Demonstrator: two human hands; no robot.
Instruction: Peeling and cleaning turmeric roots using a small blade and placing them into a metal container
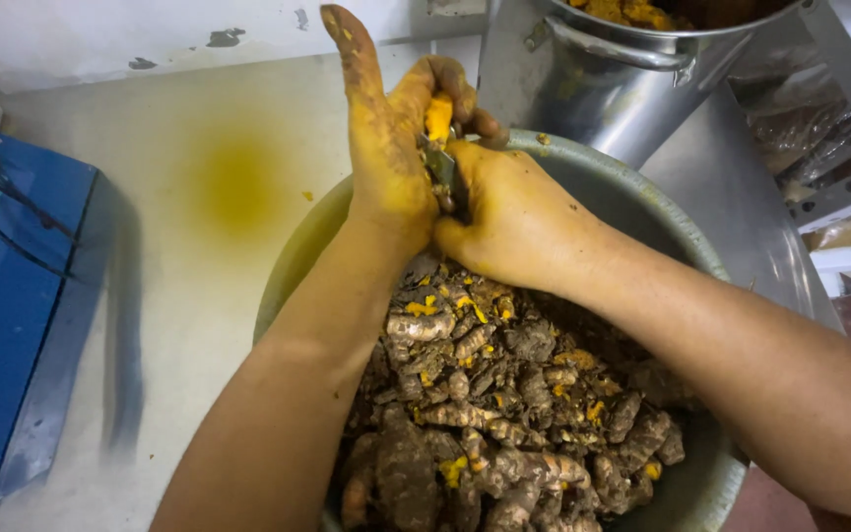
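Over bowl [583,163] | left hand [386,148] grips turmeric piece [438,116] | right hand [509,212] grips blade [440,167]

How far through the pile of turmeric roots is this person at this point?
Done: some yellow-orange pieces sit in the steel pot behind. In hand: the left hand holds a peeled yellow root while the right hand works a small blade against it. Left: the big bowl is heaped with brown unpeeled roots, so most of the pile looks untouched.
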